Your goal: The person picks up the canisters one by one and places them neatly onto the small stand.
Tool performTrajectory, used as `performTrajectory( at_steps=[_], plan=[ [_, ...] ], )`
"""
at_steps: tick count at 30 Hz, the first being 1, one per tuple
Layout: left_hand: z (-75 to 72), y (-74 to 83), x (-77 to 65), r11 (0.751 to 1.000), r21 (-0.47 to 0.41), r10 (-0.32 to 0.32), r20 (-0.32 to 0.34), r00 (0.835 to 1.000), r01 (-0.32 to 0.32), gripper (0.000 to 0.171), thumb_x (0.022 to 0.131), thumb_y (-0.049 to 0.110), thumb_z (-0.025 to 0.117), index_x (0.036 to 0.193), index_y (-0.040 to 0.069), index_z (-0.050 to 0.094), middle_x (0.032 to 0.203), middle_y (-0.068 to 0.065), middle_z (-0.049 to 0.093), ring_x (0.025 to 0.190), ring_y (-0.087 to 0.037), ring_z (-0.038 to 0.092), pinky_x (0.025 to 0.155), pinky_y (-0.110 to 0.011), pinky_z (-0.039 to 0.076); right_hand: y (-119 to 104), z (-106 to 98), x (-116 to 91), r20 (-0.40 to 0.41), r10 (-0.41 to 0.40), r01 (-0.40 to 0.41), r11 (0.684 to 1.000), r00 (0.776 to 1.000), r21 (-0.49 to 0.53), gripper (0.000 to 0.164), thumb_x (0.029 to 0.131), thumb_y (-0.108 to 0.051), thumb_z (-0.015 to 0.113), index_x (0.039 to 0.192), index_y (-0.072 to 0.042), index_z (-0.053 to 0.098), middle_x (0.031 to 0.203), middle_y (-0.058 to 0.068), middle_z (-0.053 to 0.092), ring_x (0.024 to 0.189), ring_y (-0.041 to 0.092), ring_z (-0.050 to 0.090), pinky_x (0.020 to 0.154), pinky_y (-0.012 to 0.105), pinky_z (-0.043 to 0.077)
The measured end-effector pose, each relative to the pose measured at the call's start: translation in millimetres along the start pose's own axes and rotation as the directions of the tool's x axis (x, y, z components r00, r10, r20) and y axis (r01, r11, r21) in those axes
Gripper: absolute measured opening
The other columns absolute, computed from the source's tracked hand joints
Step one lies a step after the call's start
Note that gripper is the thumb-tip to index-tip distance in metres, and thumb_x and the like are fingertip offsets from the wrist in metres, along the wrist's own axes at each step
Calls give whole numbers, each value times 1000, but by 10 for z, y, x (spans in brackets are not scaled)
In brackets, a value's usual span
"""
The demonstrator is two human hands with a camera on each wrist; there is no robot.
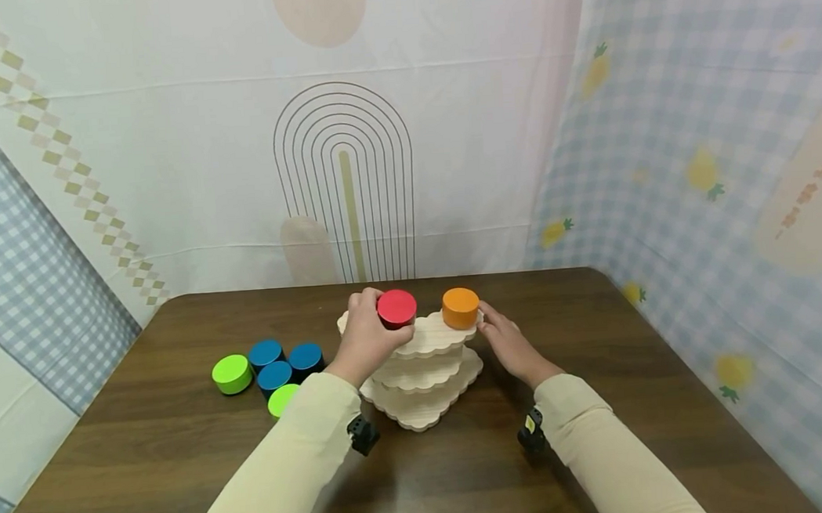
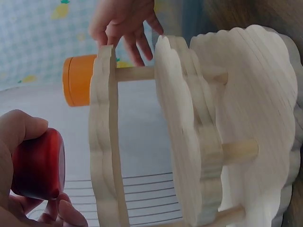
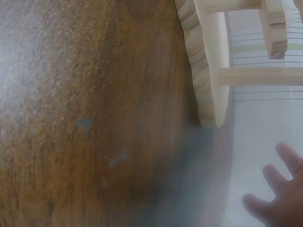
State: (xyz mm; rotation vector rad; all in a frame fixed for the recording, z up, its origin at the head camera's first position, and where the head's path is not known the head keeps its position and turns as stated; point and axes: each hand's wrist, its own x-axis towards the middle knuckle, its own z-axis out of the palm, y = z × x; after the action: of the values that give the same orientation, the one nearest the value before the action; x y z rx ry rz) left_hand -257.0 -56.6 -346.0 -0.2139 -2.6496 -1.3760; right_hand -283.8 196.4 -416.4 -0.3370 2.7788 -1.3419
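Note:
My left hand (image 1: 368,334) grips a small round red tin (image 1: 396,308) above the left part of a tiered wooden stand (image 1: 423,401) with scalloped boards. In the left wrist view, a gap separates the red tin (image 2: 40,165) from the top board (image 2: 103,142). An orange tin (image 1: 460,308) sits on the right end of that board. My right hand (image 1: 512,348) is at the board's right edge, beside the orange tin, with fingers extended. Several of those fingers (image 3: 274,179) show spread apart in the right wrist view.
To the left of the stand, blue tins (image 1: 275,376) stand grouped on the brown wooden table (image 1: 148,461). A green tin (image 1: 232,375) is at their left, and another green tin (image 1: 283,399) is partly hidden by the left sleeve. Patterned cloth (image 1: 462,167) hangs behind the table.

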Motion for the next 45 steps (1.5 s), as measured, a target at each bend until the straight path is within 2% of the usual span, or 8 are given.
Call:
performTrajectory(
  at_steps=[9, 16, 22, 35, 45],
  plan=[
    [173, 98, 47, 1000, 11, -8, 93, 996, 7, 56, 77, 21, 78, 119, 2, 47, 118, -18, 42, 104, -30, 53, 87, -41, 51, 3, -4, 4, 4, -10, 10, 1000, 1000, 13, 56, 104, -33, 27, 156, -14, 16, 160, 11, 17, 146, 36, 14, 112, 62, 12],
    [273, 164, 85, 999, 54, -16, 110, 994, 10, 54, 75, 20, 80, 115, 3, 48, 114, -16, 45, 104, -28, 52, 90, -40, 51, 13, -1, 8, -8, -12, 12, 1000, 1000, 6, 55, 104, -32, 27, 156, -14, 17, 160, 12, 17, 145, 38, 14, 112, 63, 12],
    [310, 197, 103, 996, 93, -19, 118, 993, 8, 52, 75, 20, 80, 114, 3, 50, 111, -15, 47, 103, -27, 52, 90, -39, 50, 9, 2, 8, -10, -13, 13, 1000, 1000, 14, 54, 104, -30, 28, 156, -15, 18, 160, 12, 18, 145, 37, 15, 112, 63, 12],
    [327, 214, 100, 982, 184, 12, 158, 987, -42, 55, 73, 25, 81, 113, 1, 53, 106, -13, 51, 98, -26, 51, 84, -39, 50, 3, 14, 8, -7, -7, 8, 1000, 1000, 9, 57, 104, -33, 26, 156, -13, 16, 160, 13, 18, 145, 38, 15, 112, 63, 12],
    [335, 241, 80, 968, 249, -16, 157, 987, -24, 61, 76, 32, 78, 121, 1, 51, 109, -14, 52, 99, -27, 50, 85, -40, 50, 1, 9, -2, -12, -4, 4, 1000, 1000, 23, 56, 104, -33, 29, 156, -15, 17, 159, 12, 18, 145, 39, 11, 112, 64, 10]
  ],
)
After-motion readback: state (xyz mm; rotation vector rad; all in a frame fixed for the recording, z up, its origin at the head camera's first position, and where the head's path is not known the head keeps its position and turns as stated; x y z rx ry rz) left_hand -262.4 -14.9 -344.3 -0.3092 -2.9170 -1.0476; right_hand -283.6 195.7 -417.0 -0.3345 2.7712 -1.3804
